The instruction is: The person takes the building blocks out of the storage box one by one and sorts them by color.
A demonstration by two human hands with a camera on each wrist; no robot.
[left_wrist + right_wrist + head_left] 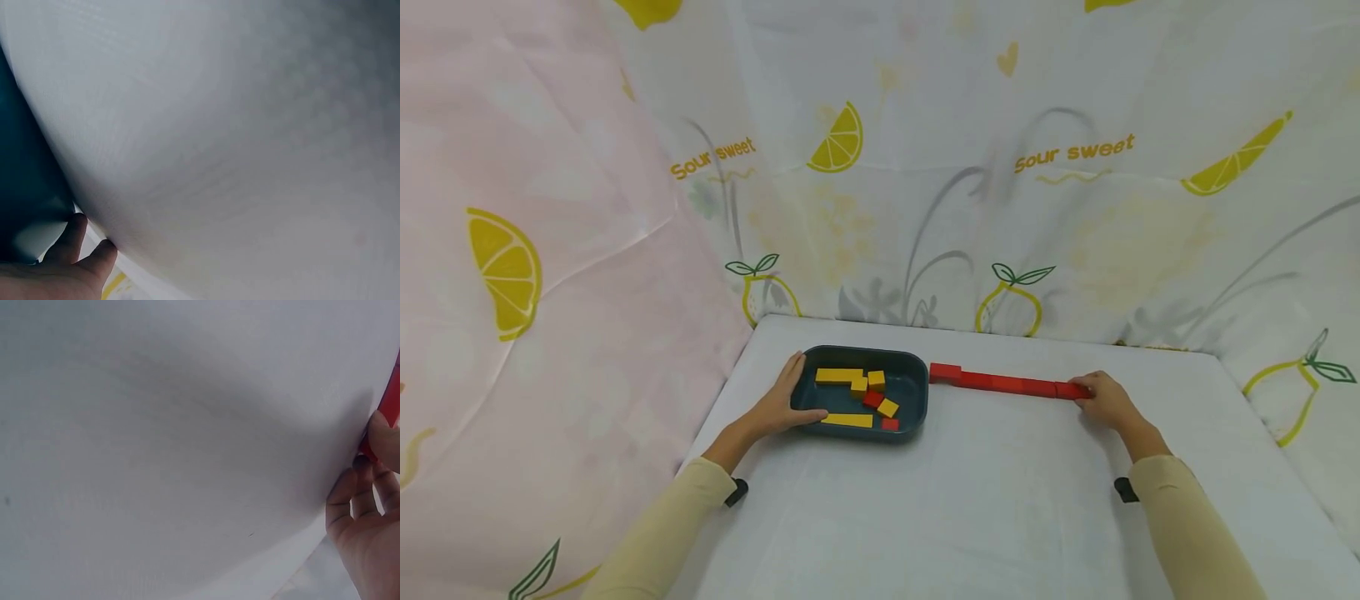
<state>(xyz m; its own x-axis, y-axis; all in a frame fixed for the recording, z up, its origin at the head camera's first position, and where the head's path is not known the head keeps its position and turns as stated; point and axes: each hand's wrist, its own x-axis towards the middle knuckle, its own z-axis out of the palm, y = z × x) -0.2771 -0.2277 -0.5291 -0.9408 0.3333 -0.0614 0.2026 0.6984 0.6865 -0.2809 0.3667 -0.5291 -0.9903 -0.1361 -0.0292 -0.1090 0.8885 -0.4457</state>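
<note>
A dark blue-green rectangular tray (912, 408) sits on the white table. My left hand (782, 406) holds its left end, with the thumb over the near rim and the other fingers along the far left corner. Inside lie yellow bars (840, 376), small yellow cubes (876, 381) and small red cubes (873, 400). To the right of the tray, red blocks (1007, 384) form a long straight row, with a larger-looking red block (945, 372) at its left end. My right hand (1105, 400) pinches the red block (390, 403) at the row's right end between thumb and fingers.
The white table (955, 517) is covered with smooth cloth. A lemon-printed curtain (925, 167) hangs behind its far edge, and a pink one (587, 250) hangs along the left. A dark wrist device (1126, 490) shows beneath my right sleeve.
</note>
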